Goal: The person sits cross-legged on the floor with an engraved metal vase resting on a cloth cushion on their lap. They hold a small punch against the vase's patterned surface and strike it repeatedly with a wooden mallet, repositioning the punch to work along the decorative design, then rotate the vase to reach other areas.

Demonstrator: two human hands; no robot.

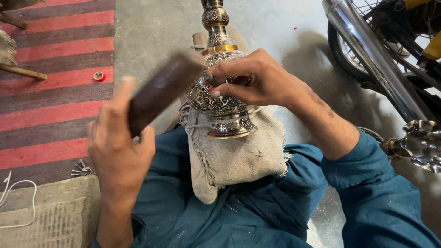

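An ornate engraved metal vase (219,98) lies tilted on a frayed sack cloth (239,156) over my lap. My right hand (257,78) rests on the vase's belly and pinches a small metal punch (210,79) against the engraved surface. My left hand (120,142) grips a dark wooden mallet (158,92), its blurred head raised close to the punch. My teal sleeves and trousers fill the lower part of the view.
A red and grey striped rug (55,82) lies at left with a small tape roll (98,76) and some metal tools (81,169). A motorcycle's exhaust pipe and wheel (367,50) stand at right. Another shiny metal piece (420,142) sits by my right elbow.
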